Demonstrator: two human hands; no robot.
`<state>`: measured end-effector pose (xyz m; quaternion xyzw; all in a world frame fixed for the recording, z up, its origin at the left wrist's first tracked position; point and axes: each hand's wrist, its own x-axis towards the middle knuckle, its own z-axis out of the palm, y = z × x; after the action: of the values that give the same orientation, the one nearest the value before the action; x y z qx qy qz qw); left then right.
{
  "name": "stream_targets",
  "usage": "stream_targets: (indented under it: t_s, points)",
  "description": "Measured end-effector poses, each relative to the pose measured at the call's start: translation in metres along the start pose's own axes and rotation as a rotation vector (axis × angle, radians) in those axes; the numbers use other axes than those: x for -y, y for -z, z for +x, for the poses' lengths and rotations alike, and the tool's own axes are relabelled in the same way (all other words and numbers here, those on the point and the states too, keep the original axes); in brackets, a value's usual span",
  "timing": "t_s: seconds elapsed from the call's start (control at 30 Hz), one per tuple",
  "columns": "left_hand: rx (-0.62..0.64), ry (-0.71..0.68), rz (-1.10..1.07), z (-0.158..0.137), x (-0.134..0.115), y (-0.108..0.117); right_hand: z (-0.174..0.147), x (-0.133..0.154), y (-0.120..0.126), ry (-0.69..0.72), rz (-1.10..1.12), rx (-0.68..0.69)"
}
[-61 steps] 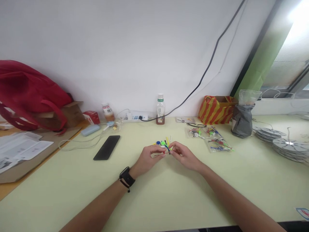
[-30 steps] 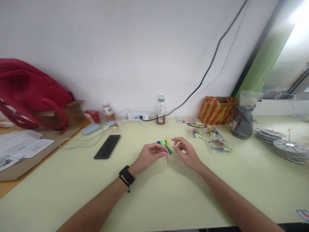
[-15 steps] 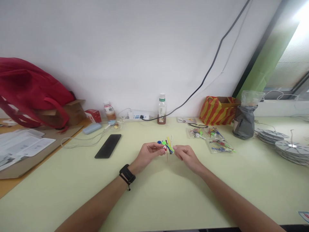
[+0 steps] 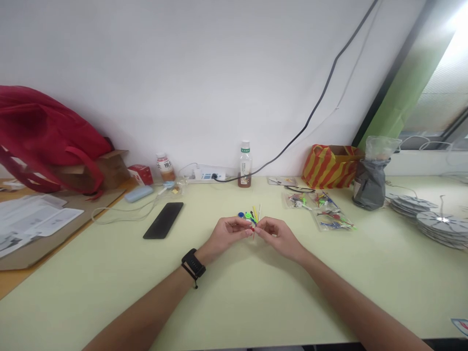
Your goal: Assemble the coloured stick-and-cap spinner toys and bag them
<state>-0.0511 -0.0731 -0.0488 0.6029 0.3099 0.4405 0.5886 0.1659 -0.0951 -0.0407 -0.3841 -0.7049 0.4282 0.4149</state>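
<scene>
Below frame centre: left hand [image 4: 229, 234] pinches red piece [image 4: 253, 229], stem [image 4: 253, 237] pointing down-frame; right hand [image 4: 278, 236] equally near, pinch unclear.

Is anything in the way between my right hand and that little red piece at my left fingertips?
Nothing visible: your right hand has its fingertips right at the red piece, opposite your left hand. Whether those fingertips touch it is too small to tell. The yellow stick and green wheel lie beyond, not between.
</scene>
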Motion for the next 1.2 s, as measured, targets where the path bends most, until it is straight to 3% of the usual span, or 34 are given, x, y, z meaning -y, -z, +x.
stream_targets:
  t_s: [0.13,0.3,0.53,0.73,1.2]
  points:
    - [-0.004,0.004,0.004,0.000,-0.004,-0.001,0.000,-0.001,-0.001,0.008,-0.017,-0.007]
    - [-0.021,0.020,-0.021,-0.001,-0.008,-0.001,-0.002,0.001,0.000,0.083,-0.066,-0.129]
    - [-0.034,0.060,-0.035,0.000,-0.007,0.000,-0.011,0.004,-0.001,0.207,-0.266,-0.170]
    - [-0.025,0.049,-0.033,0.000,-0.007,0.000,-0.006,0.001,-0.001,0.077,-0.202,-0.022]
    - [0.023,0.039,-0.010,-0.002,-0.010,-0.004,-0.004,0.008,-0.004,0.041,-0.025,-0.029]
